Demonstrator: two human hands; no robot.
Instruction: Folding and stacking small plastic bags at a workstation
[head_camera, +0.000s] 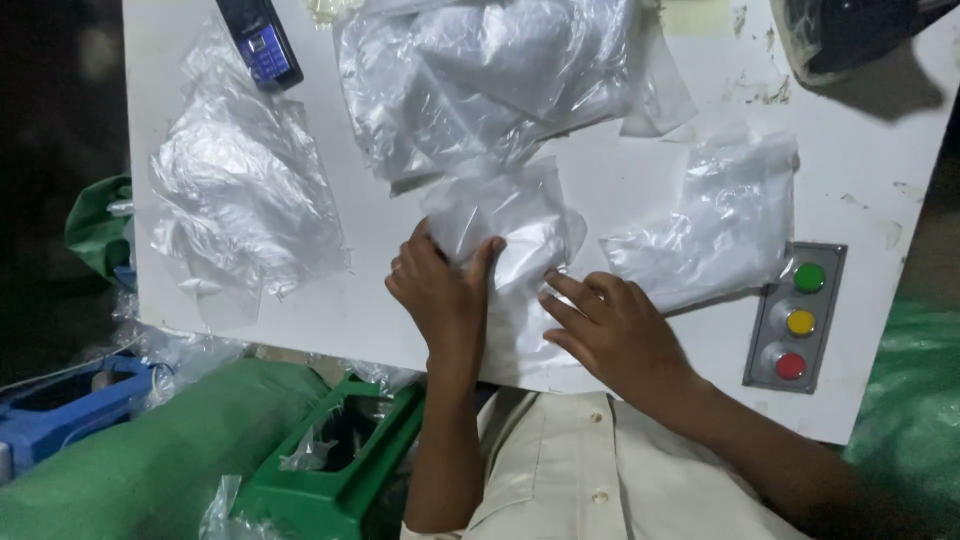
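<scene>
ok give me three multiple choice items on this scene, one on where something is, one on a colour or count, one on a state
1. Where is the mobile phone?
A. at the table's far edge, left of the middle
B. beside the button panel
C. in the green bin

2. How many round buttons are on the grey panel?
A. two
B. three
C. five

3. What is the left hand doing?
A. resting flat on bare table
B. holding the phone
C. pinching the clear plastic bag

Answers:
1. A, the phone lies at the top of the white table, left of the bag pile.
2. B, one green, one yellow, one red.
3. C, thumb and fingers close on the bag while the right hand presses it flat.
</scene>
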